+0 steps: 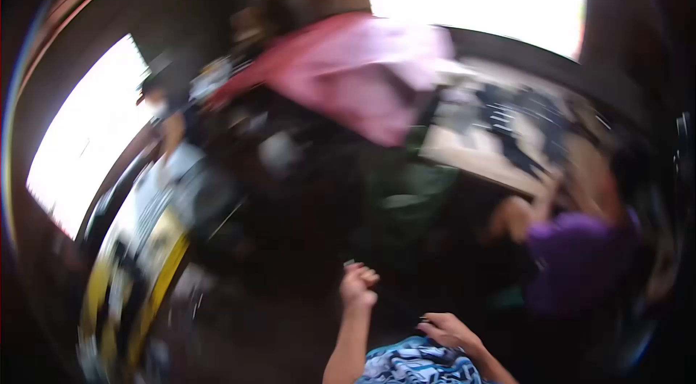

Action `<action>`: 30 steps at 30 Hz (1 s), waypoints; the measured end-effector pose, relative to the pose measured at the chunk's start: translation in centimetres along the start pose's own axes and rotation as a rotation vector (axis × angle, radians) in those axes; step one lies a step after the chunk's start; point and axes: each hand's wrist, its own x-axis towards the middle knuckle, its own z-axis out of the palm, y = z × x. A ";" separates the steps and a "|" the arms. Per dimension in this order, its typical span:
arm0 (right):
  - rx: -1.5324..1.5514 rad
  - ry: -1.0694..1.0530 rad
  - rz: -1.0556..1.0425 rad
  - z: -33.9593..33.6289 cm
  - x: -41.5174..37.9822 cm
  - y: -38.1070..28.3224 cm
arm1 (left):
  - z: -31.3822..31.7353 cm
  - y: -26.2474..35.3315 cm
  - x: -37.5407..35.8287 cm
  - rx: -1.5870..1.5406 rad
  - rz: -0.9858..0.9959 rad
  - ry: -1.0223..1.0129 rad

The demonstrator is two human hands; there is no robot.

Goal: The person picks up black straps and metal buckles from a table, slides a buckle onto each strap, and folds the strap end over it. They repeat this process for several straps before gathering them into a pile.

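Held out in front of me, my left hand (pixel 358 284) has its fingers curled closed. A small pale glint shows at its fingertips, too blurred to name. Lower and nearer my body, my right hand (pixel 447 330) is also closed, with its thumb side towards the left hand. A tiny dark bit shows by its fingers, and I cannot make out what it is. The patterned blue and white shirt (pixel 417 364) on my body lies just below the right hand. The two hands are apart.
Motion blurs the room. On the right, a person in a purple top (pixel 580 261) leans over a table (pixel 464 145) with dark pieces on it. Pink cloth (pixel 348 68) hangs ahead. Another person (pixel 170 119) stands at the left by a yellow-edged table (pixel 165 268).
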 end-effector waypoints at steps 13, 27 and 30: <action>-0.152 -0.274 -0.017 -14.5 17.7 -1.2 | -3.2 -5.9 5.6 -0.564 0.404 -0.101; -0.573 -0.927 -0.056 -7.1 28.8 -9.9 | -9.7 -2.3 -0.2 -0.522 0.796 0.303; -0.643 -0.814 -0.165 -4.7 31.4 -9.6 | -11.8 -1.6 0.6 -0.514 0.904 0.200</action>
